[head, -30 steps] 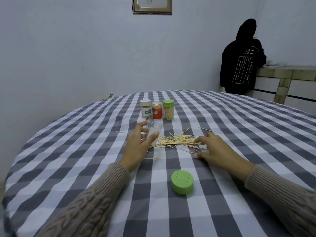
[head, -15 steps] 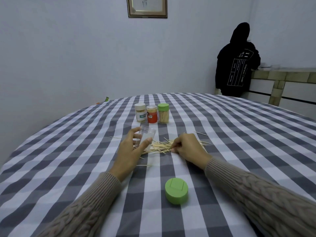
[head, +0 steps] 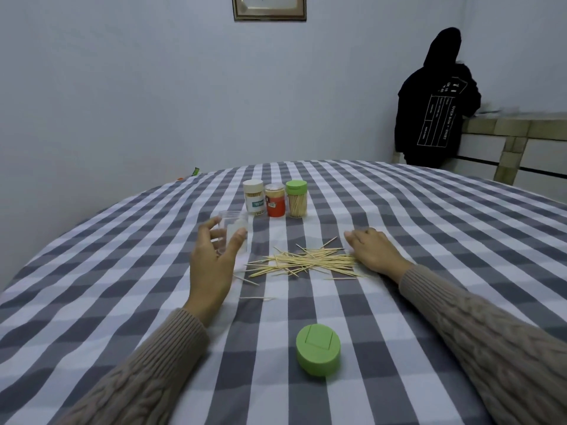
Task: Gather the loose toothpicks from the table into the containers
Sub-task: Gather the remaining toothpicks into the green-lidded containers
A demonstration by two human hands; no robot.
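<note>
Half a second back the right hand was bunched over the middle of the toothpick pile; it now lies at the pile's right end, fingers stretched flat and low on the checked tablecloth, holding nothing, as if set to rake the sticks leftward. The left hand has kept its curl round the clear empty container, thumb on one side and fingers on the other, holding it upright just left of the pile. By my reading no toothpicks have gone in yet, so the gathering is only at its sweeping stage. Counted: one open clear container in hand; three capped jars in a row beyond it, a white-lidded jar, a red jar and a green-lidded jar, all showing toothpicks inside; one loose green lid lying near the table edge; one main pile, too tangled to count, plus a few strays below and to its left, one stray toothpick lying well apart
</note>
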